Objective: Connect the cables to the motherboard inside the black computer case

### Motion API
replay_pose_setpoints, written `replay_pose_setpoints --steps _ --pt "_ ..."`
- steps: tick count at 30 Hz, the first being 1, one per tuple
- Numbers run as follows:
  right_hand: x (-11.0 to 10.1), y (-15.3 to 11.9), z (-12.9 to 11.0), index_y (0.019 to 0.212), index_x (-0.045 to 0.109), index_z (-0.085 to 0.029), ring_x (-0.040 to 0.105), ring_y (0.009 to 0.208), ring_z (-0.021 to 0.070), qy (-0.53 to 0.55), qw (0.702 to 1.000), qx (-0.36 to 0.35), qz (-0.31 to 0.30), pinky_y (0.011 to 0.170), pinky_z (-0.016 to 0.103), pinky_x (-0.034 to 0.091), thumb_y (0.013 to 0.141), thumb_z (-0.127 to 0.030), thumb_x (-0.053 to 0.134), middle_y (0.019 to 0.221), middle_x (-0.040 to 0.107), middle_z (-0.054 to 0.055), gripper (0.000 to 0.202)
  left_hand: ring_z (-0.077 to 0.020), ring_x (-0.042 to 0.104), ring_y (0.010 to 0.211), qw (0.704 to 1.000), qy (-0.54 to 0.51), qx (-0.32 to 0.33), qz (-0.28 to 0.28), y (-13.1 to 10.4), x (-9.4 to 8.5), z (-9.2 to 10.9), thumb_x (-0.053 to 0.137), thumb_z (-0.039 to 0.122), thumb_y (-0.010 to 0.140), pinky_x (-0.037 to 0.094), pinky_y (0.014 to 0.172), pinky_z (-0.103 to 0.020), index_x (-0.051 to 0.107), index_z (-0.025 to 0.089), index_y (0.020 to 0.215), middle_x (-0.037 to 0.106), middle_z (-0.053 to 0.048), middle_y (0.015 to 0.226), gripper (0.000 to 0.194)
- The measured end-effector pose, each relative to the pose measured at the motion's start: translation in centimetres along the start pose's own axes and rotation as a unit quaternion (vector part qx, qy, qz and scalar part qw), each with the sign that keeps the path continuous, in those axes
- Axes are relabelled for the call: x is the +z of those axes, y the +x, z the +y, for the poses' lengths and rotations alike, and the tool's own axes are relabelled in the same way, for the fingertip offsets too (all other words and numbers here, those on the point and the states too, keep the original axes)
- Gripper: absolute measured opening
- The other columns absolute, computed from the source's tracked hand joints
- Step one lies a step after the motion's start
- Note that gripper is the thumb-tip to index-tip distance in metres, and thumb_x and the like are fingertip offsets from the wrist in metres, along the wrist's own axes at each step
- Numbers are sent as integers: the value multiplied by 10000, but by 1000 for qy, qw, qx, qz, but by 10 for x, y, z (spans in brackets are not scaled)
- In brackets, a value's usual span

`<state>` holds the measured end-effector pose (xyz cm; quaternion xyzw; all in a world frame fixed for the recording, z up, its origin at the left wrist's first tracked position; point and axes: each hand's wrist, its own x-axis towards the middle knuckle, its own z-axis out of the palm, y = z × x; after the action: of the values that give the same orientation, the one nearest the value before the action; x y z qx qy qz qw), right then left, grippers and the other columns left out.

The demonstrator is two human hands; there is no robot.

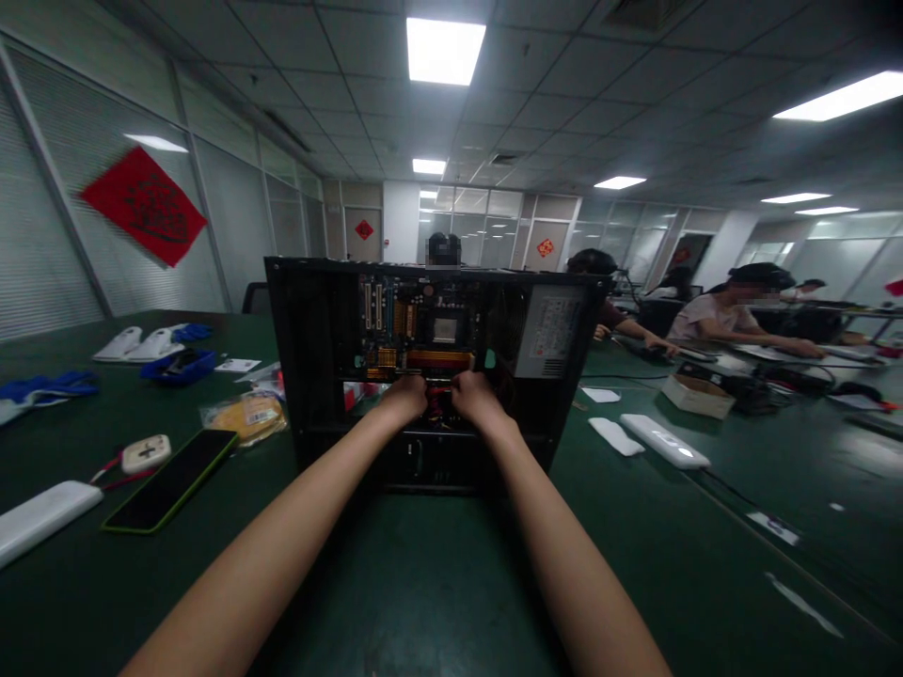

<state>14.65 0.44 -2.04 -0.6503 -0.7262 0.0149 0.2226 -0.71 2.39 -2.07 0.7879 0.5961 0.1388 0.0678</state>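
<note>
An open black computer case (pixel 303 376) stands upright on the green table. Inside it are a motherboard (pixel 388 315) with a square silver chip (pixel 446 329) and, at the right, a grey power supply (pixel 545 331). Both hands reach into the case just below the orange memory slots. My left hand (pixel 407 399) is closed at the lower edge of the board, its fingertips against a thin part too small to make out. My right hand (pixel 476 395) is closed a little to the right, with dark and red cables between the two hands.
Left of the case lie a black phone with a green edge (pixel 173 481), a white power strip (pixel 46 517), a yellow bag (pixel 246 417) and a blue tray (pixel 179 365). At the right are another power strip (pixel 664 441), a cardboard box (pixel 697 395) and people (pixel 734 315).
</note>
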Motion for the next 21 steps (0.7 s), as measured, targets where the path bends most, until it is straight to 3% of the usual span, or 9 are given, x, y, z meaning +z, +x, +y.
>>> replay_pose_setpoints --steps 12,21 --pt "3 5 1 1058 738 -132 685 1013 246 -25 999 16 -18 811 257 489 960 -164 486 1070 717 171 273 -266 679 1065 1000 -7 -22 -2 -6 -10 6 383 258 972 506 871 -329 707 154 1073 703 -189 1143 355" --pt "-1 4 -4 1087 713 -129 682 1017 264 -40 998 36 -41 787 273 492 911 -123 503 1092 703 183 273 -309 659 1120 999 17 -45 -7 -10 -16 12 382 273 955 510 908 -397 695 165 1123 683 -198 1201 372"
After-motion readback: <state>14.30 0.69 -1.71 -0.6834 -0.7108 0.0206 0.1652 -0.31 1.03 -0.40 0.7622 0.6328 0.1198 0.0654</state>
